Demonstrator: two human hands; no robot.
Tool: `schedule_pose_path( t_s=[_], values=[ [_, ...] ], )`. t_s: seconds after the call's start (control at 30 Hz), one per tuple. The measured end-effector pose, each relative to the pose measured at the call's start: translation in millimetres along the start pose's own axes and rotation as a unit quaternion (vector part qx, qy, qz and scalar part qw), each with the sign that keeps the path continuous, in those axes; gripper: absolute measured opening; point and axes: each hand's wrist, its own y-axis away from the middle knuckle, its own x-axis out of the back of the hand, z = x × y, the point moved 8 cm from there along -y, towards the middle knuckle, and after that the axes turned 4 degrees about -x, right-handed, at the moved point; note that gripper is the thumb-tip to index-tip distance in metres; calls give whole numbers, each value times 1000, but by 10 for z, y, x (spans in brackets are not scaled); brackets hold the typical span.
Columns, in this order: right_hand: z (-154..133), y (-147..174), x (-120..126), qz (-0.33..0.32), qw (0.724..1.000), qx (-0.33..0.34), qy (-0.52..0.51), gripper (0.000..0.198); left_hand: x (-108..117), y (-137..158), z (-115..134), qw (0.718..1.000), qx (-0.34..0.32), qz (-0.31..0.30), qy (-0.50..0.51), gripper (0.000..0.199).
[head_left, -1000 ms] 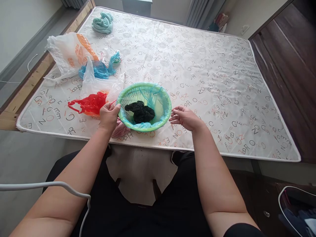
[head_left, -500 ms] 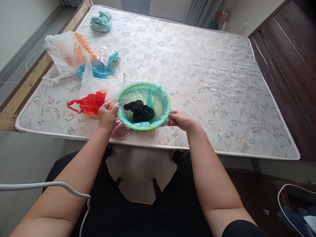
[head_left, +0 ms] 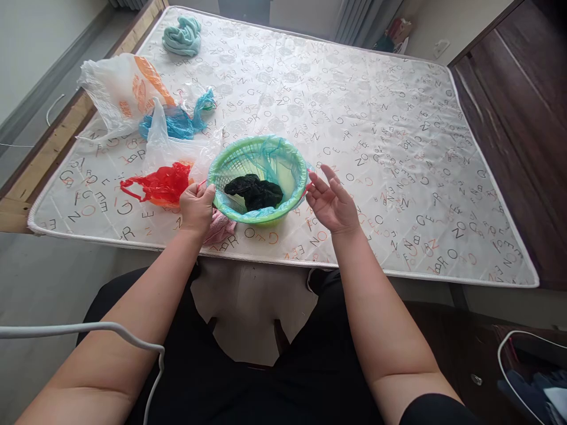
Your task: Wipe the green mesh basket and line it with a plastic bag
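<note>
Left hand [head_left: 196, 206] pinches the left rim of the green plastic basket [head_left: 230, 166], thumb on top, fingers curled under. Right hand [head_left: 332, 203] is at the right rim, fingers loosely spread, palm half up; fingertips are right by a red strip [head_left: 309, 183] at that side. Can't tell if they touch it.

Basket is between the two hands, above the near edge of the mattress [head_left: 390, 177], mouth up and a bit toward the camera. Can't tell if its base sits on the mattress or hangs clear. Translucent blue-green plastic liner [head_left: 286, 168] lines it and folds over the rim. Crumpled black bundle [head_left: 257, 192] lies inside at the bottom, looks like thin plastic or fabric.

Pink cloth [head_left: 221, 227] sits just beside the basket, near-left, partly behind the left hand. Red plastic bag [head_left: 166, 183] is left of that hand. Beyond it: clear plastic bag [head_left: 179, 150], blue plastic bag [head_left: 175, 123], white plastic bag [head_left: 117, 94] with orange print. Teal cloth [head_left: 181, 36] is bunched at the far left corner, well apart. White cable [head_left: 101, 326] crosses in front of the left forearm.
</note>
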Motion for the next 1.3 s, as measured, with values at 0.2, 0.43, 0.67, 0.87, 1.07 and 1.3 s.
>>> schedule_pose_path(
  t_s=[0.2,0.43,0.67,0.87,1.07,1.3],
  values=[
    [-225,155,-122,-18,991,-45,125,56,-71,69,36,998,-23,-33,-37,52],
    [-205,230,-272,-106,985,-92,101,61,-177,227,244,981,-104,-65,-152,52],
    [-114,208,-466,-154,985,-59,41,64,-205,263,298,971,-127,-53,-194,50],
    [-38,195,-724,-179,983,-38,22,67,-251,283,256,977,-112,-61,-173,49],
    [-22,188,-877,-170,985,-18,31,68,-302,325,241,982,-89,-79,-148,49],
    [150,120,-1086,-172,985,-1,20,51,-358,397,297,980,-96,-81,-151,50]
  ],
)
